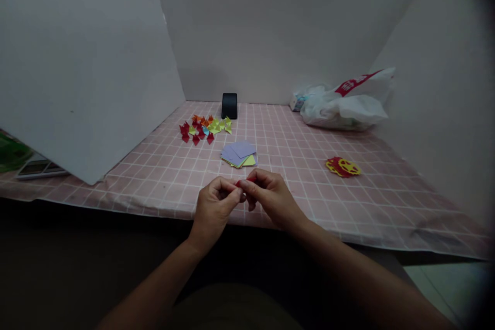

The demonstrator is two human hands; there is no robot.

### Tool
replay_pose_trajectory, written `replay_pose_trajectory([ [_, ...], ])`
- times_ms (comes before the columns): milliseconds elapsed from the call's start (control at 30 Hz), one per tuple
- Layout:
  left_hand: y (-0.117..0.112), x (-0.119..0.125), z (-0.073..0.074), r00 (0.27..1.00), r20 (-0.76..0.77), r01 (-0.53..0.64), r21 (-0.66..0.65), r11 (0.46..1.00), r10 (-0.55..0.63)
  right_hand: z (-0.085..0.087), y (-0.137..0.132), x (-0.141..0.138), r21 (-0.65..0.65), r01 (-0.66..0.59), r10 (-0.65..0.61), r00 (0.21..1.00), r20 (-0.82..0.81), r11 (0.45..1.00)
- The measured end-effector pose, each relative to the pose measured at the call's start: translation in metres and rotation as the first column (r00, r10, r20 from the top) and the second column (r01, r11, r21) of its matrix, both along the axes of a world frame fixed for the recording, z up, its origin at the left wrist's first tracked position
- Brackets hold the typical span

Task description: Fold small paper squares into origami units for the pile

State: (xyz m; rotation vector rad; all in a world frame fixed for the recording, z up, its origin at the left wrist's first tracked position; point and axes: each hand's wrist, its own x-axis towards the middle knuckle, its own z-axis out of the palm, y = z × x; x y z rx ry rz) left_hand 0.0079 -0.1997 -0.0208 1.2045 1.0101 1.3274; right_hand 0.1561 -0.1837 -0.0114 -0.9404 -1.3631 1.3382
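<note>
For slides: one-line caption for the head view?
Left hand and right hand pinch a small red paper above a pink checked tablecloth, paper stack beyond.

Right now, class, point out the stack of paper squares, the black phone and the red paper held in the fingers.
stack of paper squares (238, 154): head view, top purple sheet.
black phone (229, 105): head view, middle of its face.
red paper (248, 180): head view, the visible red sliver.
</note>
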Motion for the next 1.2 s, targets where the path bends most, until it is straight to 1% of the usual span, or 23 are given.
replay_pose_trajectory([
  [100, 0.001, 0.001, -0.002, 0.998, 0.063, -0.012, -0.017, 1.000, 0.013, 0.001, -0.001, 0.000, 0.007, 0.052, -0.052, 0.999, -0.012, 0.999],
  [200, 0.001, 0.001, -0.005, 0.988, 0.149, -0.026, -0.035, 0.999, 0.031, 0.000, -0.001, 0.000, -0.009, 0.086, -0.086, 0.993, -0.079, 0.996],
  [267, 0.001, 0.001, -0.007, 0.984, 0.173, -0.032, -0.040, 0.999, 0.039, -0.001, -0.001, 0.000, -0.025, 0.101, -0.103, 0.987, -0.122, 0.995],
  [400, 0.000, 0.000, -0.009, 0.987, 0.157, -0.037, -0.018, 0.999, 0.039, -0.004, -0.001, -0.001, -0.016, 0.120, -0.121, 0.982, -0.143, 0.993],
  [567, -0.001, 0.000, -0.007, 0.991, 0.091, -0.102, 0.044, 0.994, 0.097, -0.003, -0.003, -0.001, 0.050, 0.127, -0.123, 0.990, -0.071, 0.991],
  [667, -0.001, 0.002, -0.003, 0.991, 0.066, -0.119, 0.072, 0.990, 0.115, -0.001, -0.004, -0.001, 0.077, 0.125, -0.123, 0.992, -0.022, 0.989],
  [733, -0.002, 0.002, -0.002, 0.989, 0.075, -0.130, 0.075, 0.989, 0.125, -0.001, -0.004, -0.001, 0.070, 0.122, -0.120, 0.992, -0.022, 0.990],
  [833, -0.003, 0.002, -0.002, 0.986, 0.100, -0.140, 0.056, 0.988, 0.134, -0.002, -0.004, -0.002, 0.025, 0.103, -0.101, 0.993, -0.064, 0.994],
  [933, -0.001, -0.003, -0.004, 0.988, 0.120, -0.103, 0.027, 0.994, 0.099, -0.003, -0.003, -0.001, -0.003, 0.073, -0.073, 0.994, -0.085, 0.997],
  [1033, 0.002, -0.009, -0.003, 0.994, 0.109, -0.007, 0.004, 1.000, 0.007, -0.002, -0.002, 0.000, 0.020, 0.059, -0.058, 0.998, -0.032, 0.998],
  [1133, 0.003, -0.012, 0.001, 0.995, 0.009, 0.097, -0.041, 0.994, -0.097, 0.000, -0.002, 0.001, 0.033, 0.025, -0.027, 0.998, 0.056, 0.999],
  [1200, 0.003, -0.013, 0.002, 0.988, -0.053, 0.138, -0.069, 0.988, -0.142, 0.002, -0.002, 0.002, 0.024, -0.010, 0.008, 0.995, 0.097, 1.000],
])
